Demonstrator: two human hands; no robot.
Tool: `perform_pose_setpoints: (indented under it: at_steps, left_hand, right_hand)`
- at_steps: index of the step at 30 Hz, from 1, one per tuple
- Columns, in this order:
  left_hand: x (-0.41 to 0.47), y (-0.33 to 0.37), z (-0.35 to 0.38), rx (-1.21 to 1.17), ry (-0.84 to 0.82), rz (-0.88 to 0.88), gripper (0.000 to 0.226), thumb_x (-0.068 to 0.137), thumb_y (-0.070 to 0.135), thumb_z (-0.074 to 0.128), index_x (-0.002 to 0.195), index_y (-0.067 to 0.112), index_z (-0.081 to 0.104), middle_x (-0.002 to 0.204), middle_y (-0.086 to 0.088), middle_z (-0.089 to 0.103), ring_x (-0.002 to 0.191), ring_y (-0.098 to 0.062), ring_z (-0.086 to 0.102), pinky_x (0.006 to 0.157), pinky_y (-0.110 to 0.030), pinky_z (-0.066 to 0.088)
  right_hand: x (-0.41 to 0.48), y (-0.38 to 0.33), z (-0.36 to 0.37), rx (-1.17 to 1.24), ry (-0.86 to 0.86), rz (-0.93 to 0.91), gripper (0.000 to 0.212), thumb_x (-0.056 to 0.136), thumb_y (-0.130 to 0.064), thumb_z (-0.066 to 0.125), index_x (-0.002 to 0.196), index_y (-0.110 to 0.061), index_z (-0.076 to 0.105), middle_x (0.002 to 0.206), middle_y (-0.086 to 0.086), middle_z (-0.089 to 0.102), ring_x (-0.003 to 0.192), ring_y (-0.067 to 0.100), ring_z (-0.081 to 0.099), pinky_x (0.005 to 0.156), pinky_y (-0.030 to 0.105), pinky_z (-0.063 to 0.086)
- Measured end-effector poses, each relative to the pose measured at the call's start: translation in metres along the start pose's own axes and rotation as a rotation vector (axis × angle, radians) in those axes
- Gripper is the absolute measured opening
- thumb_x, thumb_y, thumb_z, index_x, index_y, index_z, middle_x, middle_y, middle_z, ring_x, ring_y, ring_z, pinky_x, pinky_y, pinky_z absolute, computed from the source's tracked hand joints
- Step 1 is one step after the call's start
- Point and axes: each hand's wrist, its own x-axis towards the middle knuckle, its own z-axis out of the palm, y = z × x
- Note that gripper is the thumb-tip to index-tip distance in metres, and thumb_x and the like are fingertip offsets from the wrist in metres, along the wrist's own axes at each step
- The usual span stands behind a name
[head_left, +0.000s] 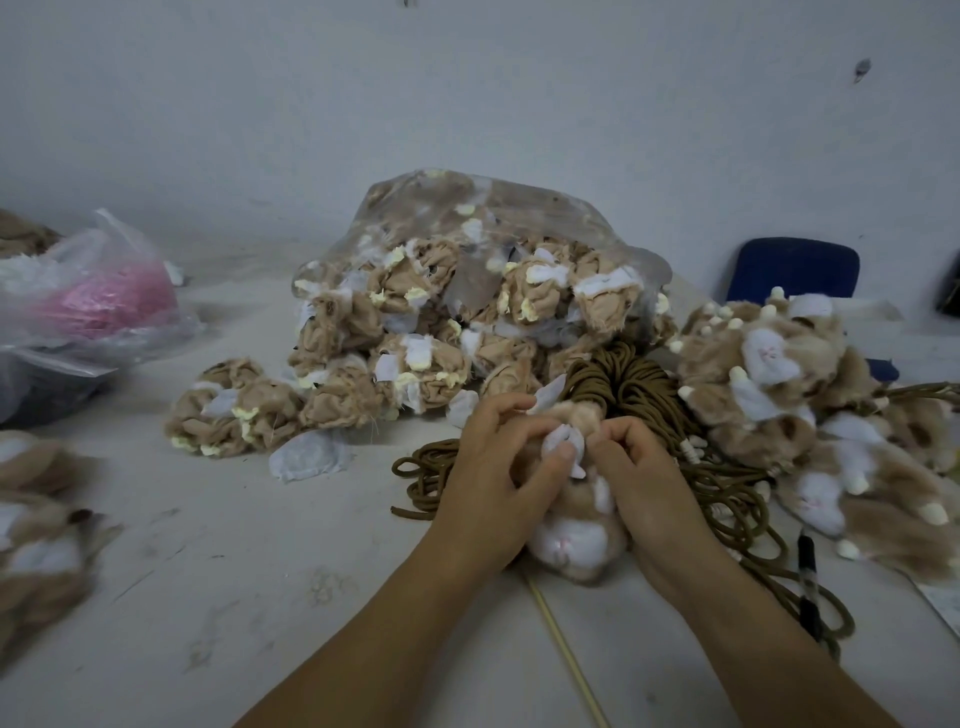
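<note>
nearest, a thin pale stick lies on the desk, its far end reaching the near edge of the plush toy that both hands work on. the toy sits at the near centre of the desk, white face towards the camera, its tan body raised between the hands. the left hand has its grip closed on the toy's upper part, thumb and fingers pinching a small white piece. the right hand grips the same spot from the right, fingers curled into the fur. it looks as if a small limb or ear is being worked out through the fabric.

the risk sits in that pinch. the white piece is small and soft, so a hard tug could tear a seam, and a slack pinch would let it slip back inside. the fingers crowd each other, so one grip may pull against the other and leave the piece twisted.

to the right a black pen lies among loops of brown cord, and the cord bundle touches the toy on its far side. a loop could snag a wrist or the toy and drag the bundle along. a sweep of the right forearm could also topple the heap of fur-side-out toys at the right. farther back, the clear bag of inside-out skins gapes towards the hands and could spill more onto the work spot.
</note>
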Motion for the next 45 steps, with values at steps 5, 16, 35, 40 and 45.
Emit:
perform_pose_setpoints:
  at_steps: [5,16,35,40,45]
  left_hand:
    - [0.002,-0.003,-0.003,0.062,-0.124,0.069,0.03,0.089,0.037,0.064,0.118,0.031,0.063,0.138,0.021,0.037,0.134,0.005,0.028,0.105,-0.012,0.026]
    - [0.002,-0.007,-0.003,0.077,-0.132,0.007,0.012,0.092,0.022,0.064,0.103,0.025,0.067,0.097,0.015,0.061,0.094,0.003,0.054,0.078,-0.007,0.038]
    - [0.004,-0.01,-0.002,0.021,-0.165,0.02,0.023,0.1,0.027,0.054,0.109,0.016,0.072,0.111,0.009,0.065,0.106,-0.001,0.056,0.09,-0.016,0.043]
    - [0.006,-0.015,-0.003,0.0,-0.148,-0.133,0.017,0.092,0.024,0.063,0.078,0.016,0.055,0.104,0.011,0.056,0.09,0.0,0.054,0.072,-0.014,0.044]
    - [0.007,-0.018,-0.008,-0.021,-0.201,-0.198,0.019,0.088,0.023,0.066,0.082,0.021,0.048,0.101,0.003,0.05,0.083,-0.011,0.052,0.069,-0.021,0.045]
  right_hand:
    - [0.0,-0.002,-0.003,0.089,-0.038,0.057,0.009,0.091,-0.023,0.055,0.084,-0.018,0.058,0.079,0.009,0.064,0.071,0.02,0.059,0.061,0.035,0.049]
    - [0.0,0.0,-0.004,-0.097,-0.138,-0.075,0.024,0.091,-0.028,0.057,0.068,-0.03,0.052,0.057,-0.01,0.048,0.05,0.003,0.044,0.044,0.016,0.039]
    - [-0.001,0.004,-0.001,-0.16,-0.077,-0.027,0.011,0.091,-0.019,0.056,0.081,-0.016,0.052,0.066,-0.006,0.05,0.055,0.001,0.047,0.05,0.016,0.041]
    - [-0.004,0.008,0.004,-0.23,-0.101,-0.103,0.012,0.087,-0.024,0.057,0.077,-0.02,0.052,0.062,-0.013,0.048,0.055,0.003,0.044,0.05,0.019,0.04]
    - [-0.007,0.007,0.006,-0.268,-0.139,-0.168,0.013,0.086,-0.028,0.058,0.08,-0.018,0.053,0.062,-0.013,0.049,0.056,0.003,0.045,0.05,0.017,0.04]
